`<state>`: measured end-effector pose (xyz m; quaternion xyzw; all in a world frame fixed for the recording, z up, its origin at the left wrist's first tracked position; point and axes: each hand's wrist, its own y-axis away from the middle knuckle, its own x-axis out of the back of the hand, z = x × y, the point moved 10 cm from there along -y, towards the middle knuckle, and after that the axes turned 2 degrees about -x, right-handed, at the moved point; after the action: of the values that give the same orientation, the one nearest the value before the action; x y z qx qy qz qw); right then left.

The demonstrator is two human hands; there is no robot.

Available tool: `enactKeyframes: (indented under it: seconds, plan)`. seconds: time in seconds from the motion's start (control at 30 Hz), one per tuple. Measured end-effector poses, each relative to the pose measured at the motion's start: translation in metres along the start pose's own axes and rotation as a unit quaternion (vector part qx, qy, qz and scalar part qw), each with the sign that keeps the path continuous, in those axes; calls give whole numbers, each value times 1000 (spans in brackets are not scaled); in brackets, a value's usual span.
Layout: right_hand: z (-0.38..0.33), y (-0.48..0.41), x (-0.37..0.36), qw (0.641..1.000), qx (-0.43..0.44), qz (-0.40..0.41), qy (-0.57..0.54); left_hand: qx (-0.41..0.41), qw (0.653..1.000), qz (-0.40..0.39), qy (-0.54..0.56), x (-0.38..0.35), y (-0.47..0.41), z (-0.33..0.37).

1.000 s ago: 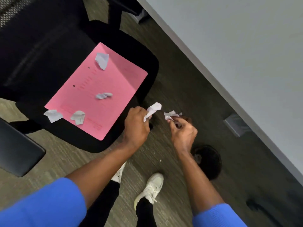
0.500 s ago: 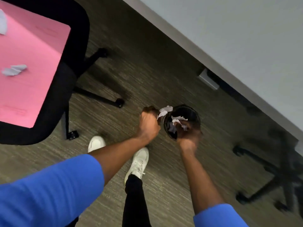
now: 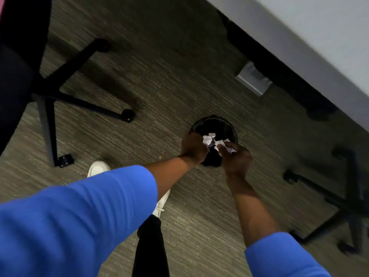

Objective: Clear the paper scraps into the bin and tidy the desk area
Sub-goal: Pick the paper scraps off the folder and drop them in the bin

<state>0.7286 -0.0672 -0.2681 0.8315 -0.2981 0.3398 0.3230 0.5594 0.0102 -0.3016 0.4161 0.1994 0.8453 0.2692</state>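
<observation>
A small round black bin (image 3: pixel 223 124) stands on the carpet below the desk edge. Both my hands hover over its mouth, close together. My left hand (image 3: pixel 192 146) pinches a crumpled white paper scrap (image 3: pixel 207 139) above the bin's left side. My right hand (image 3: pixel 237 156) grips a second white scrap (image 3: pixel 221 143) over the bin's near right rim. The two scraps touch or nearly touch between my hands. The inside of the bin is dark and mostly hidden by my hands.
A black office chair (image 3: pixel 18 62) with a wheeled star base (image 3: pixel 83 102) fills the left. Another chair base (image 3: pixel 339 204) sits at the right. The grey desk (image 3: pixel 319 27) runs across the top right, with a grey bracket (image 3: pixel 253 78) beneath. My white shoes (image 3: pixel 98 167) rest on the carpet.
My view has swung away from the chair and its pink folder toward the bin. Both hands, each with a scrap, have come closer together over the bin's mouth.
</observation>
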Motion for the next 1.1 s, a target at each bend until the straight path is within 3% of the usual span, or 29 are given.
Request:
enactKeyframes:
  seconds: [0.17,0.27,0.37,0.5,0.7,0.87,0.93,1.03,1.1]
  plan:
    - [33,-18,-15,998,-44,-43,-2,17,997,-52,47,-33,-14,2]
    - [47,-25,-15,998,-50,-43,-20,78,986,-71,126,-49,-19,-4]
    - [63,-29,-25,986,-110,-98,-84,124,968,-76,204,-58,-24,-8]
    - [63,-30,-26,991,-87,-66,-76,155,952,-72,255,-59,-25,-15]
    - [59,-25,-36,991,-81,-75,-78,137,955,-82,252,-58,-18,-22]
    - [29,-13,-30,998,-32,-42,-30,44,984,-78,153,-33,-1,-14]
    - [11,-4,-29,999,-21,-32,-36,31,989,-59,136,-15,11,-19]
    - [-25,12,-26,999,20,-24,-36,57,993,34,102,29,34,-38]
    - [-56,23,-28,997,59,-27,-39,86,983,90,138,58,55,-57]
